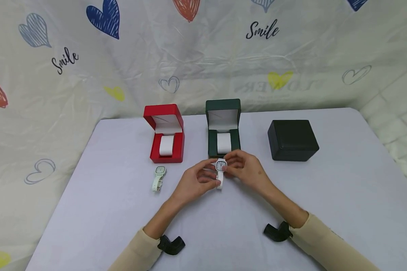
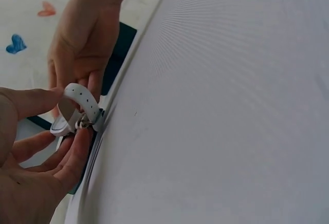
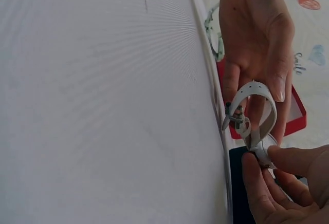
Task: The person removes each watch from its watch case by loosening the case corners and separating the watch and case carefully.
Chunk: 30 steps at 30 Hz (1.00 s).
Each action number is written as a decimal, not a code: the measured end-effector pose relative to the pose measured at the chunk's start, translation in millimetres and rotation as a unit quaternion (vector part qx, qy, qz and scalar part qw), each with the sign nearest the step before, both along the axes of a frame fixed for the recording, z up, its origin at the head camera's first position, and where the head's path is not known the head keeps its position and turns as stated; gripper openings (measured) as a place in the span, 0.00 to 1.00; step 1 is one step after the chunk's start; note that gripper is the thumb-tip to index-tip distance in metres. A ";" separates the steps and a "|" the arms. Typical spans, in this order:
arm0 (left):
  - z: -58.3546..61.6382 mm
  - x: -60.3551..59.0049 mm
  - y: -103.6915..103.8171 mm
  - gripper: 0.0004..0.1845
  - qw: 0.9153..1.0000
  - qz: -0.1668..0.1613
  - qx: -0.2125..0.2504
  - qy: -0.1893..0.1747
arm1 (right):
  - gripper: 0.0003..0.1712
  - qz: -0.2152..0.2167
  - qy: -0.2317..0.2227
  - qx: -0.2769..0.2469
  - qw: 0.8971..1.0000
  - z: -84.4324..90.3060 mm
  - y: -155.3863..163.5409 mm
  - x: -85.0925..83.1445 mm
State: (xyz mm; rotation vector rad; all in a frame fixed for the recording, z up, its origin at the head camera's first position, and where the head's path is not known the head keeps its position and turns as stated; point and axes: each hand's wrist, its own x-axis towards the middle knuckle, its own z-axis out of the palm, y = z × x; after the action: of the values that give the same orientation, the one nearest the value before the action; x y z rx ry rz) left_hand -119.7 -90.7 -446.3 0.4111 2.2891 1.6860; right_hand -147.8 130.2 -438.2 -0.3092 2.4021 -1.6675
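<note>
Between both hands is a white wristwatch (image 1: 220,165) with a rounded-square face turned up in the head view. My left hand (image 1: 194,182) holds it from the left, the thumb at the strap. My right hand (image 1: 247,169) pinches the watch near its case from the right. In the left wrist view the white strap (image 2: 82,96) forms a loop with a row of holes. A metal buckle (image 3: 236,117) shows on the strap in the right wrist view. Just behind the hands stands an open green watch box (image 1: 211,141) with a white cushion (image 1: 224,143) inside.
Left of the green box, an open red watch box (image 1: 179,146) holds a white cushion (image 1: 166,145). A second, pale green watch (image 1: 158,178) lies in front of it. At the right stands a closed black box (image 1: 291,141). A heart-printed curtain (image 1: 207,52) hangs behind the white table (image 1: 342,188).
</note>
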 end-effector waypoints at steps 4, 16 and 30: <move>-2.1 -0.2 -1.6 0.36 1.000 0.002 0.002 -0.012 | 0.17 0.000 0.021 0.015 1.000 0.5 -2.2 1.1; -0.4 1.1 -8.7 0.34 0.999 0.002 0.018 -0.046 | 0.25 0.031 0.034 0.016 0.999 0.1 -4.9 3.8; 4.3 2.3 -15.6 0.37 0.998 0.001 -0.016 -0.057 | 0.22 0.029 0.026 0.061 0.997 -6.0 -14.9 3.7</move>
State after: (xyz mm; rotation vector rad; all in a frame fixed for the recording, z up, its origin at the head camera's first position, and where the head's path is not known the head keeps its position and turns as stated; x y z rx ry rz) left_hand -117.4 -106.3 -442.0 0.2977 2.2315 1.6287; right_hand -144.1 115.3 -444.2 -0.4016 2.4949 -1.4978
